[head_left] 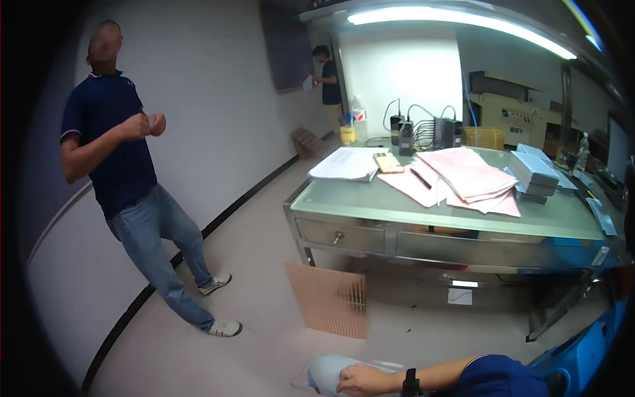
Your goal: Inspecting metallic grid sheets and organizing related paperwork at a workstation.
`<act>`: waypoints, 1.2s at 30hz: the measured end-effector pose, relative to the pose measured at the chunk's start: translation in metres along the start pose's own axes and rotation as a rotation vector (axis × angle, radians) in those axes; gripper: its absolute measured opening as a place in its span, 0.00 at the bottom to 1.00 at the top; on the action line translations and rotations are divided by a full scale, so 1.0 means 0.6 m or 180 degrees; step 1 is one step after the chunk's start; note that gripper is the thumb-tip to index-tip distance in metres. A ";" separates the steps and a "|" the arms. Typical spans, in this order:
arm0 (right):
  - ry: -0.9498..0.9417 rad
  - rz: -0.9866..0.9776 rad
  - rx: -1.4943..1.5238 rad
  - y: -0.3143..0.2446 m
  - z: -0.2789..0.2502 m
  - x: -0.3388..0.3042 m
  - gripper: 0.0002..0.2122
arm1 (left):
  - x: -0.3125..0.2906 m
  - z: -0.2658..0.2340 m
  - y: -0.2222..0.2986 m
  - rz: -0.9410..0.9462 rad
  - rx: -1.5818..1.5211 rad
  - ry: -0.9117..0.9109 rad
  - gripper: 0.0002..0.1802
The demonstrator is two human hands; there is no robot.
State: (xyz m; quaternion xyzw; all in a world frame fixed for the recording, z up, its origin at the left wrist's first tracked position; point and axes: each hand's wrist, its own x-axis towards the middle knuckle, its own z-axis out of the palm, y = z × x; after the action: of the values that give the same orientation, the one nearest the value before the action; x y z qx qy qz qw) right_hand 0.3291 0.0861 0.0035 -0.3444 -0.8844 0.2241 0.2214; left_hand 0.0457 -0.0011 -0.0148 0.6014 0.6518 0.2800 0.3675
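Note:
My right hand (364,380) rests on a knee in pale blue cloth (327,372) at the lower edge, its fingers draped loosely over it and holding nothing. A black wristwatch (411,382) is on that wrist, and a navy sleeve (503,378) covers the upper arm. My left hand is out of view. Ahead stands a metal-framed desk (370,212) with a greenish top. On it lie pink papers (463,172), a black pen (421,178), a stack of white papers (354,163) and a phone (388,163) in a yellowish case.
A copper-coloured ribbed sheet (331,301) stands below the desk's left end. Black power adapters (423,134), bottles (359,119) and pale blue stacked pieces (533,175) are on the desk. A blue plastic stool (582,357) is at right. One person (126,152) stands left, another (329,79) farther back.

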 end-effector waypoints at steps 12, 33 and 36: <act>-0.1574 0.0455 0.3756 -0.026 -0.082 0.013 0.23 | 0.050 0.071 0.200 0.0782 -0.1594 -0.1513 0.22; 0.1382 0.2932 -0.3095 0.128 -0.663 -0.182 0.24 | 0.123 0.083 -0.152 0.0234 0.0715 -0.0649 0.17; 0.1045 0.3515 -0.2267 0.143 -0.664 -0.179 0.30 | 0.147 0.093 -0.163 0.0257 0.0632 -0.0604 0.17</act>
State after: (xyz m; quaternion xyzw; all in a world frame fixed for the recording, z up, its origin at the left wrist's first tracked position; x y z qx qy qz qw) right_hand 0.6616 0.1641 0.2505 -0.8272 -0.5535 -0.0560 0.0789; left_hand 0.0341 0.0703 -0.1380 0.6843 0.6139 0.1706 0.3546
